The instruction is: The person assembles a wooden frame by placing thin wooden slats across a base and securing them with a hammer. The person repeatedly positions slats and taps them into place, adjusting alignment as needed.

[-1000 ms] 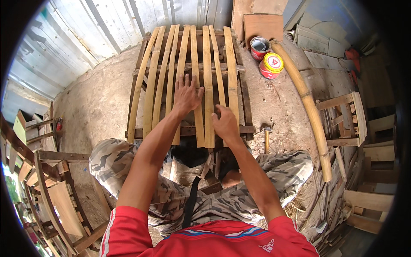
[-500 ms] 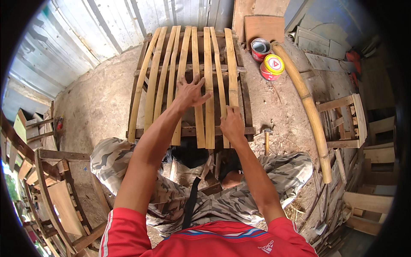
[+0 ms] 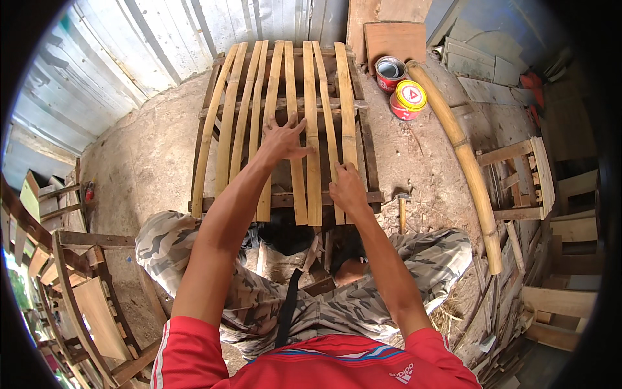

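Note:
Several bamboo slats [image 3: 229,129] lie lengthwise, side by side with gaps, across a dark wooden frame [image 3: 285,200] in front of me. My left hand [image 3: 283,141] rests over the middle slats with its fingers spread, the thumb reaching onto a slat to the right. Closer to me, my right hand [image 3: 348,188] is closed at the near part of the two rightmost slats. Its fingers curl about a narrow bamboo slat [image 3: 328,123], beside the wider rightmost slat [image 3: 346,104]. The undersides of the right fingers are hidden.
A hammer [image 3: 402,212] lies on the ground right of the frame. Farther back stand an open paint can [image 3: 391,74] and a yellow-lidded can [image 3: 408,100], beside a long bamboo pole [image 3: 457,139]. Wooden frames [image 3: 97,311] stand at left; a metal wall [image 3: 155,39] rises behind.
The view has shifted slightly, moving the scene a little left. My right hand has turned a little, its fingers drawn closer together. My left hand stays spread over the middle slats.

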The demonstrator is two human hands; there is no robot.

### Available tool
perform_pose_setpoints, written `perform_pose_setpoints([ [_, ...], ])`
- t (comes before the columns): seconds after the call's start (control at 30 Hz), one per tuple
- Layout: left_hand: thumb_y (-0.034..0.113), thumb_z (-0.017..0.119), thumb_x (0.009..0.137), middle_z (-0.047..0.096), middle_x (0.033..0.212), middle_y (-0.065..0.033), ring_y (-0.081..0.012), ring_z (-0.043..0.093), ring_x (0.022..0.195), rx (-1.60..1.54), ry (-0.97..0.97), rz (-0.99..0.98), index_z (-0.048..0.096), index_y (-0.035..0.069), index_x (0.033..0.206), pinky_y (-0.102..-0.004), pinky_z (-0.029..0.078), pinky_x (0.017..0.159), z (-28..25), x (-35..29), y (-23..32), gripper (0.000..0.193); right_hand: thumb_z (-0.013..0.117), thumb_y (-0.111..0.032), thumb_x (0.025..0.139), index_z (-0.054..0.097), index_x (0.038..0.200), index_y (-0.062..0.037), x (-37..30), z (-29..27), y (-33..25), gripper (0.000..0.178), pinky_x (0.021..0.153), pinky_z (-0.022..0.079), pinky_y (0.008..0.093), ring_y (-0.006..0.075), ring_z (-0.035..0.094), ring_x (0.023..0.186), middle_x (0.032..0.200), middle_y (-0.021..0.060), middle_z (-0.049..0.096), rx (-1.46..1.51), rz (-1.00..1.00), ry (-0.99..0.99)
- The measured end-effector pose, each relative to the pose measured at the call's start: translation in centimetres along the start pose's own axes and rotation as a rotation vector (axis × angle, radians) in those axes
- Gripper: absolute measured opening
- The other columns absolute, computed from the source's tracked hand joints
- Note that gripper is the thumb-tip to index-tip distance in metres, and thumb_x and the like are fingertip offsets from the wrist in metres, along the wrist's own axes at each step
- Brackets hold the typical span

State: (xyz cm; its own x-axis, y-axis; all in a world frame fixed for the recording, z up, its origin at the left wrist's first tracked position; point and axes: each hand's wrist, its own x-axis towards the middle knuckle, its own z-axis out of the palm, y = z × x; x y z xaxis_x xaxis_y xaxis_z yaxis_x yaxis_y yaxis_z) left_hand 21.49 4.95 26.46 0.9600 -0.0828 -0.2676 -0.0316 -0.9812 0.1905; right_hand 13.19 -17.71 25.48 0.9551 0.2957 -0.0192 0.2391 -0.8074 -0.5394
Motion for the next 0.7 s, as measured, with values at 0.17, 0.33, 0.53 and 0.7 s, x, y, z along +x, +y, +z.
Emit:
perform_pose_setpoints([
  [0.17,0.075,0.066,0.075,0.020,0.169,-0.0095,-0.0644,0.015,0.145,0.004,-0.007,0.000,0.027,0.026,0.162,-0.0742,0.017,0.117,-0.11,-0.10,0.13,0.107,0.068,-0.007,0.082,0.058,0.133,0.0074,-0.14,-0.05,0.28,0.054,0.100,0.049,0.0459,0.0428,0.058,0.116,0.122,0.0259,0.059,0.023,-0.048,0.031],
  [0.33,0.074,0.066,0.075,0.018,0.170,-0.0093,-0.0638,0.013,0.146,0.006,-0.026,-0.009,0.026,0.027,0.162,-0.0741,0.017,0.117,-0.44,-0.23,0.25,0.107,0.068,-0.007,0.081,0.058,0.134,0.0080,-0.15,-0.14,0.47,0.055,0.100,0.048,0.0460,0.0445,0.059,0.114,0.121,0.0268,0.059,0.040,-0.073,0.032],
  [0.53,0.076,0.062,0.077,0.017,0.170,-0.0106,-0.0637,0.014,0.146,0.040,-0.050,-0.009,0.023,0.026,0.163,-0.0717,0.019,0.118,-0.73,-0.36,0.54,0.107,0.066,-0.004,0.080,0.058,0.134,0.0067,-0.12,-0.07,0.71,0.055,0.100,0.049,0.0445,0.0404,0.058,0.115,0.121,0.0230,0.060,0.018,-0.075,0.024],
  [0.7,0.074,0.065,0.075,0.017,0.170,-0.0094,-0.0655,0.012,0.145,0.006,-0.023,-0.011,0.027,0.028,0.162,-0.0743,0.018,0.117,-0.21,-0.14,0.04,0.106,0.068,-0.006,0.081,0.060,0.133,0.0045,-0.33,-0.73,0.13,0.053,0.101,0.048,0.0443,0.0404,0.058,0.117,0.123,0.0234,0.060,0.037,-0.068,0.006],
])
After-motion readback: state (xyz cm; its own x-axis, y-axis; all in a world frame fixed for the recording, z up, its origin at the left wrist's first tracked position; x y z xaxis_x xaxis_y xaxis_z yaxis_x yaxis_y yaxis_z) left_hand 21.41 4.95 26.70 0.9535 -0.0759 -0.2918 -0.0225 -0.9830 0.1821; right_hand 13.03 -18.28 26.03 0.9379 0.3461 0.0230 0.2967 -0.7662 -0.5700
